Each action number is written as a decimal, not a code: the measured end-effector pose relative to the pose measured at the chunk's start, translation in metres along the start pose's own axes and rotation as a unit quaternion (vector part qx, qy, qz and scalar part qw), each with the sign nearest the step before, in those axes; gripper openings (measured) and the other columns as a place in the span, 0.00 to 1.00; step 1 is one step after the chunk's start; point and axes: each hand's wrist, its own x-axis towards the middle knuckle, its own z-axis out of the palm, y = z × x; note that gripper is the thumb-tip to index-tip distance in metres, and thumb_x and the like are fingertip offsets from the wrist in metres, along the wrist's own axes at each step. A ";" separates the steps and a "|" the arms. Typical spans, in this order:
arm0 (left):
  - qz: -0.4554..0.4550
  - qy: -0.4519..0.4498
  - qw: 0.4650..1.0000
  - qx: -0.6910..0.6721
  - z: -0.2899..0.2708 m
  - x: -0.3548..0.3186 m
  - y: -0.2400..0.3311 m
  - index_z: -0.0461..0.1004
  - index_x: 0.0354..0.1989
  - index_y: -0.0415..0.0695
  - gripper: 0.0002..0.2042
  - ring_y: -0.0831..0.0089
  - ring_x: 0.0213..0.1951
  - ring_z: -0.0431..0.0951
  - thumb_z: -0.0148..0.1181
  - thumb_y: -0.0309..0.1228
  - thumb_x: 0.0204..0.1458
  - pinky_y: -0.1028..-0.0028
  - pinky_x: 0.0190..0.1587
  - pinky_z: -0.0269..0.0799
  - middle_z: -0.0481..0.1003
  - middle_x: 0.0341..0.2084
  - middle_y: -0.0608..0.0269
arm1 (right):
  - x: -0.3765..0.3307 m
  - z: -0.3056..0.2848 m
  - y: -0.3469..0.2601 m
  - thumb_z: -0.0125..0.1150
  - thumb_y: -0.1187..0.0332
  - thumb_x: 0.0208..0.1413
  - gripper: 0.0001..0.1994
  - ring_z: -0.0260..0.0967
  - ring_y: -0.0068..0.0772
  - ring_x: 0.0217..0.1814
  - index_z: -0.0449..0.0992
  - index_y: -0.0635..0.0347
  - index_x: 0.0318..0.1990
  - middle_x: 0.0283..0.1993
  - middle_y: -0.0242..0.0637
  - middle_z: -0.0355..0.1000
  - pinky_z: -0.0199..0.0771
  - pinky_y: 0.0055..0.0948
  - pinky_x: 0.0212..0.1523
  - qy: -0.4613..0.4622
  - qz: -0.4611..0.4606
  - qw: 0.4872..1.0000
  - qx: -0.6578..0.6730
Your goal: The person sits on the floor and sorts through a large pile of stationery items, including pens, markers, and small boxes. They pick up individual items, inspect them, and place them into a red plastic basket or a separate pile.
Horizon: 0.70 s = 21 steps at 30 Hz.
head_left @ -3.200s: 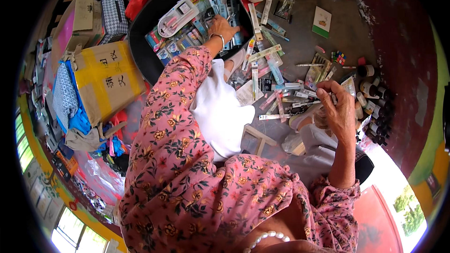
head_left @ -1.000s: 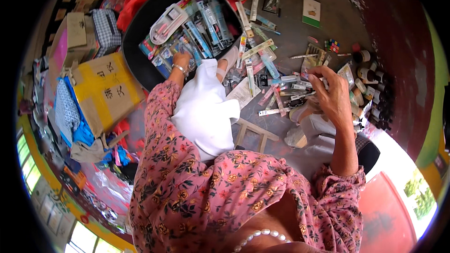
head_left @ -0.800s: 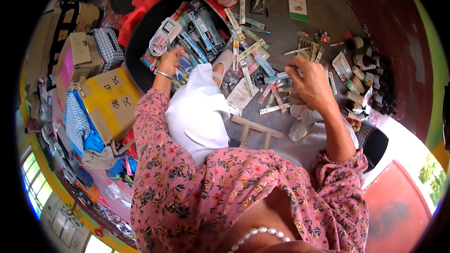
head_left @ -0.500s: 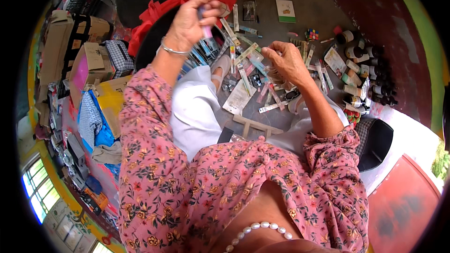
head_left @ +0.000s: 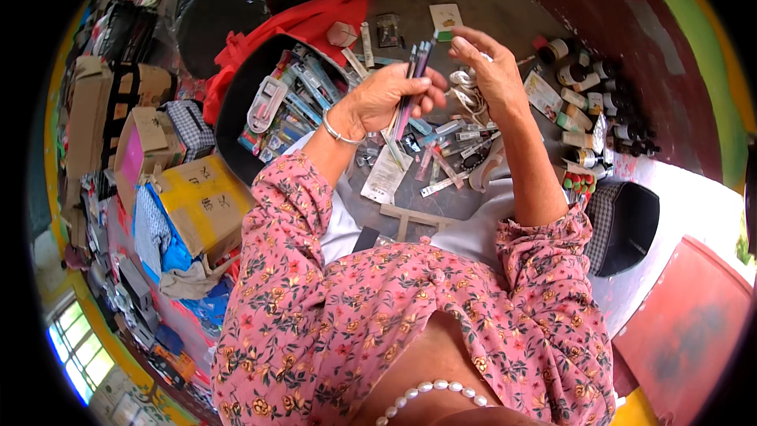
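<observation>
My left hand is closed round a small bundle of thin pens or pencils, purple and dark, standing nearly upright in the fingers. Close beside it on the right, my right hand holds a loose bunch of off-white cord that hangs below the palm. Its thumb and index finger reach toward the tops of the pens. To the left of my left hand sits a black bin filled with packaged stationery. Beneath both hands, slim packets and a white card lie scattered on the floor.
Several dark bottles stand along the right side. A black box with a checked side is near my right elbow. Taped cardboard boxes are stacked at left. Red cloth lies behind the bin. A low wooden frame is between my legs.
My left hand has come down and right from above the bin, bringing the pens beside my right hand. My right hand has risen slightly with the cord. The bin's contents now show.
</observation>
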 end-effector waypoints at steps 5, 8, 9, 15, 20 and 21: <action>-0.122 -0.056 0.991 -0.021 0.024 0.002 -0.022 0.63 0.36 0.35 0.10 0.84 0.15 0.63 0.48 0.31 0.52 0.87 0.17 0.59 0.68 0.19 0.63 | -0.007 -0.017 -0.010 0.49 0.59 0.50 0.20 0.67 0.32 0.39 0.69 0.68 0.42 0.36 0.45 0.70 0.64 0.27 0.41 -0.110 -0.025 0.962 -0.249; -0.138 -0.032 0.989 -0.028 0.025 0.004 -0.030 0.64 0.36 0.36 0.10 0.85 0.15 0.60 0.48 0.31 0.52 0.86 0.16 0.55 0.66 0.19 0.66 | -0.019 -0.014 -0.009 0.48 0.60 0.51 0.19 0.64 0.27 0.34 0.70 0.73 0.36 0.30 0.42 0.70 0.64 0.26 0.38 -0.200 0.055 0.936 -0.284; -0.140 -0.033 0.989 -0.035 0.027 0.005 -0.032 0.64 0.34 0.37 0.08 0.86 0.15 0.57 0.48 0.30 0.52 0.86 0.16 0.50 0.63 0.18 0.68 | -0.022 -0.011 -0.011 0.48 0.60 0.51 0.19 0.65 0.27 0.34 0.70 0.73 0.36 0.30 0.42 0.70 0.64 0.26 0.38 -0.205 0.065 0.934 -0.285; -0.142 0.016 0.986 -0.087 0.030 0.009 -0.042 0.64 0.31 0.38 0.07 0.88 0.13 0.53 0.47 0.30 0.52 0.87 0.12 0.44 0.58 0.14 0.74 | -0.022 -0.013 0.000 0.47 0.59 0.51 0.21 0.65 0.31 0.37 0.68 0.72 0.41 0.37 0.44 0.69 0.62 0.27 0.41 -0.108 -0.021 0.964 -0.241; 0.027 0.172 0.968 -0.182 -0.001 0.018 -0.018 0.64 0.30 0.38 0.10 0.86 0.10 0.50 0.47 0.34 0.52 0.85 0.11 0.46 0.53 0.09 0.75 | -0.023 -0.010 -0.010 0.50 0.53 0.48 0.21 0.63 0.24 0.33 0.73 0.66 0.35 0.29 0.34 0.70 0.60 0.23 0.40 -0.153 0.219 0.945 -0.187; 0.053 0.155 0.966 -0.201 -0.003 0.018 -0.014 0.64 0.30 0.38 0.10 0.86 0.10 0.50 0.47 0.34 0.52 0.85 0.10 0.46 0.52 0.08 0.75 | -0.028 -0.002 -0.009 0.51 0.51 0.46 0.22 0.63 0.24 0.33 0.74 0.65 0.33 0.28 0.34 0.70 0.59 0.21 0.39 -0.175 0.214 0.941 -0.196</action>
